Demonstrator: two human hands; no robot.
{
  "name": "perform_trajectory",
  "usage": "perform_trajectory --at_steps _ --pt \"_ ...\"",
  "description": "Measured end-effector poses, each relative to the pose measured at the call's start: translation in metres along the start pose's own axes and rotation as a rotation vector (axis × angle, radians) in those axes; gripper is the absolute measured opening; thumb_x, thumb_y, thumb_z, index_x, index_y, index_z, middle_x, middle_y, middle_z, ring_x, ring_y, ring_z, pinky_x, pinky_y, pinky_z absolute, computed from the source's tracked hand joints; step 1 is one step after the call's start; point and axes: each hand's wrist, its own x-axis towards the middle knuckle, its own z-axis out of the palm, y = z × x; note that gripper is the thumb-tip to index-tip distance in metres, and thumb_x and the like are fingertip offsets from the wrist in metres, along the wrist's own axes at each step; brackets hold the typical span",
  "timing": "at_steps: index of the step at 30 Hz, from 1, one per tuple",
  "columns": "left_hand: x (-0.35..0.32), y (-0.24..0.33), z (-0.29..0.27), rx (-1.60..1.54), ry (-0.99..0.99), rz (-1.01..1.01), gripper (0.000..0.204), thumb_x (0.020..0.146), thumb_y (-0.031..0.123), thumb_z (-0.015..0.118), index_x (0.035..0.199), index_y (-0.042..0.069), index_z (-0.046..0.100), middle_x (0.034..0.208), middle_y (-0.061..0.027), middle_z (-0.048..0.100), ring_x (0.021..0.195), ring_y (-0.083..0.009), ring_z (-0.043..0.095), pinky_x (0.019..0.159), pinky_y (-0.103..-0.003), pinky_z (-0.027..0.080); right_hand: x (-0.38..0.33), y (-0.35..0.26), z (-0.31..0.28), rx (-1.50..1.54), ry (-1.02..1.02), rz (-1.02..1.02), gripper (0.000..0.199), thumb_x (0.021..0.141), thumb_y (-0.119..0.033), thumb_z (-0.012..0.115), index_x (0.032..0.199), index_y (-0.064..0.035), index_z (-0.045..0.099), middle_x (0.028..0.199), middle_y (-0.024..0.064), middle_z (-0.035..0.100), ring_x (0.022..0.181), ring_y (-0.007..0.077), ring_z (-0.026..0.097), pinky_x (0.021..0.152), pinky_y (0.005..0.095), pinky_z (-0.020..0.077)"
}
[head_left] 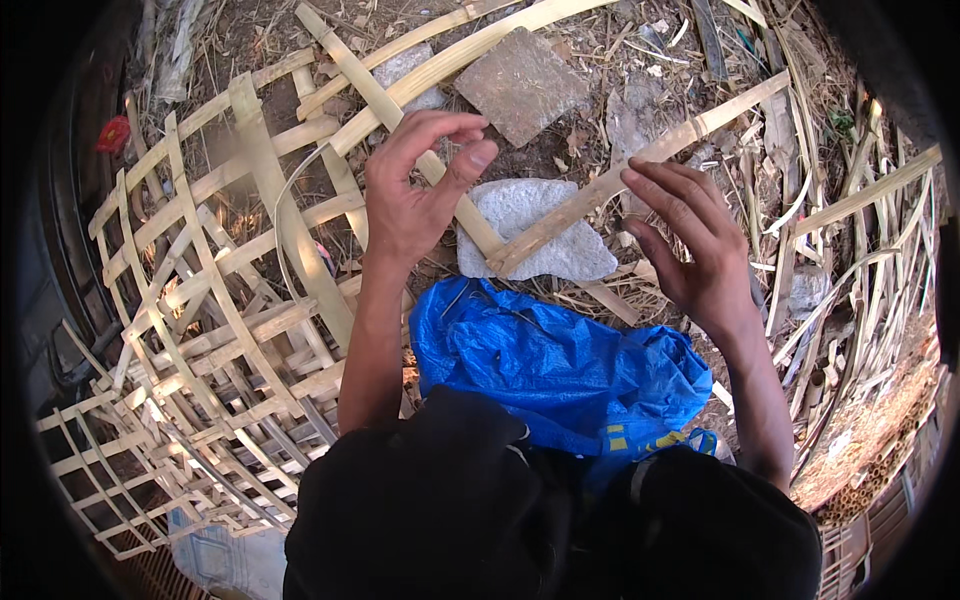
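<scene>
Two split bamboo strips meet in a V on a pale flat stone (575, 245). One strip (470, 222) runs up to the left, passing behind my left hand (412, 190). That hand is raised with thumb and forefinger curved apart, and nothing shows between them. The other strip (705, 123) slants up to the right. My right hand (695, 235) is beside it, fingers spread and fingertips close to its edge; whether they touch it I cannot tell. A blue plastic sheet (560, 350) lies crumpled below the stone, over my lap.
Woven bamboo lattice (215, 265) spreads along the left side. A flat brown slab (522, 87) lies beyond the stone. Loose bamboo strips (870, 195) are heaped at the right, with bundled canes (880, 470) lower down. Shavings litter the ground, and a red scrap (113, 134) is at far left.
</scene>
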Motion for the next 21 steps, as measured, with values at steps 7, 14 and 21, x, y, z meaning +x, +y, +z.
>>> perform_trajectory --at_steps 7,14,21 --pt "-0.093 -0.026 0.015 0.323 -0.043 0.194 0.093 0.056 0.06 0.088 0.129 0.006 0.07 0.126 -0.0111 0.064 0.119 -0.0322 0.057 0.107 -0.045 0.042 -0.008 -0.026 0.043 -0.034 -0.3 -0.105 0.049 0.087 -0.016 0.07 0.135 -0.0216 0.065 0.137 0.0073 0.061 0.129 0.029 0.056 0.105 0.0438 0.0465" --pt "-0.1 -0.027 0.014 0.473 -0.109 0.109 0.089 0.064 0.065 0.083 0.137 0.018 0.066 0.155 -0.0086 0.047 0.145 -0.0337 0.037 0.114 -0.049 0.026 0.008 -0.02 0.074 -0.011 -0.336 -0.25 0.047 0.079 -0.015 0.069 0.126 -0.0217 0.072 0.127 0.0051 0.064 0.122 0.0268 0.057 0.1 0.0435 0.0443" --pt "-0.082 -0.018 -0.008 0.478 -0.273 0.217 0.088 0.069 0.064 0.08 0.142 0.02 0.06 0.151 -0.0033 0.052 0.144 -0.0213 0.042 0.112 -0.051 0.027 0.012 -0.04 0.069 -0.049 -0.382 -0.143 0.042 0.076 -0.009 0.07 0.117 -0.02 0.075 0.114 0.0031 0.065 0.111 0.0254 0.059 0.098 0.0431 0.0422"
